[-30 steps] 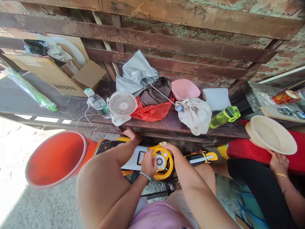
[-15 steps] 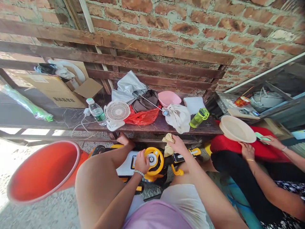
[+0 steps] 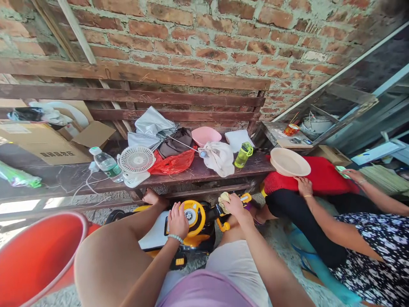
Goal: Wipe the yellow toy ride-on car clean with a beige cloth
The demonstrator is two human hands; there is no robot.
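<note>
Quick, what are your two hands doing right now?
Left hand: closed on the yellow toy steering wheel.
Right hand: holding a crumpled cloth.

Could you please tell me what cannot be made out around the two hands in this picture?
All in the head view:
The yellow toy steering wheel: its left part is hidden by the left hand.
The cloth: partly hidden by the right hand.
The green item by the co-worker's hand: too small to identify.
The red bucket: cut off by the picture's lower edge.
</note>
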